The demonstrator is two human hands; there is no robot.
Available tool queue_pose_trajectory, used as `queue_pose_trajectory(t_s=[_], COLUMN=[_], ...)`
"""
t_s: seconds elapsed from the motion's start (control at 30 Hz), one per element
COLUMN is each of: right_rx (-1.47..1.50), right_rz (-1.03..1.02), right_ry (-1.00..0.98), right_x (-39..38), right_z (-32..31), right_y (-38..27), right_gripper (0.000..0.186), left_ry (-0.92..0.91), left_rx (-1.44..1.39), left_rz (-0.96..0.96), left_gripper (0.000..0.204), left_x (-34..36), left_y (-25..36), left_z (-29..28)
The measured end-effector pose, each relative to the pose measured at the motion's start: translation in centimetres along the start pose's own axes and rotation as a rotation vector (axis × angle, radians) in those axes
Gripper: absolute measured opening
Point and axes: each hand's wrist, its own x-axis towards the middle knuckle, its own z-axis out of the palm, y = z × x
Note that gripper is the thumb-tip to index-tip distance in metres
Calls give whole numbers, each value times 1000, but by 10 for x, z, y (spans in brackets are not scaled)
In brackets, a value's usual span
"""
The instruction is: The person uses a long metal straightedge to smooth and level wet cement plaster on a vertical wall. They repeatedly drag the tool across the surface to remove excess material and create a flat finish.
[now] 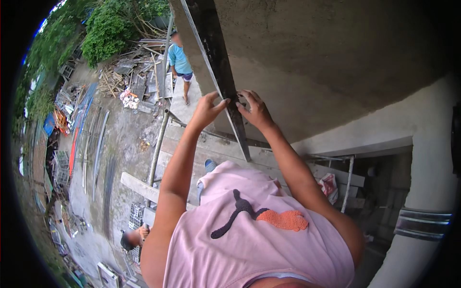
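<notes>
Apparently pinching left edge of dark board (216, 57) with left hand (206, 113); loosely curved right hand (257, 111) opposite. Could tip from light grip.

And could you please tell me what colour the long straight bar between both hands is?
The long straight bar is mostly blackish, best seen in the head view.

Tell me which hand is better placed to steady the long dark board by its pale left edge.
Probably the left hand: it is at that edge, its thumb overlapping the dark board. The right hand is at the opposite side.
</notes>
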Motion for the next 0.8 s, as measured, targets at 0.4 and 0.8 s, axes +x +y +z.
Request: queue_pose_trajectory(t_s=[0.4, 0.8], right_rx=[-50, 119], right_rz=[62, 357], right_ry=[25, -14], right_x=[-32, -62], right_z=[12, 32], right_y=[19, 47], right_gripper=[26, 27], left_ry=[-11, -154], left_rx=[-74, 28], left_rz=[-22, -148], left_gripper=[28, 34], left_x=[-2, 3], left_y=[-1, -7], left_z=[3, 0])
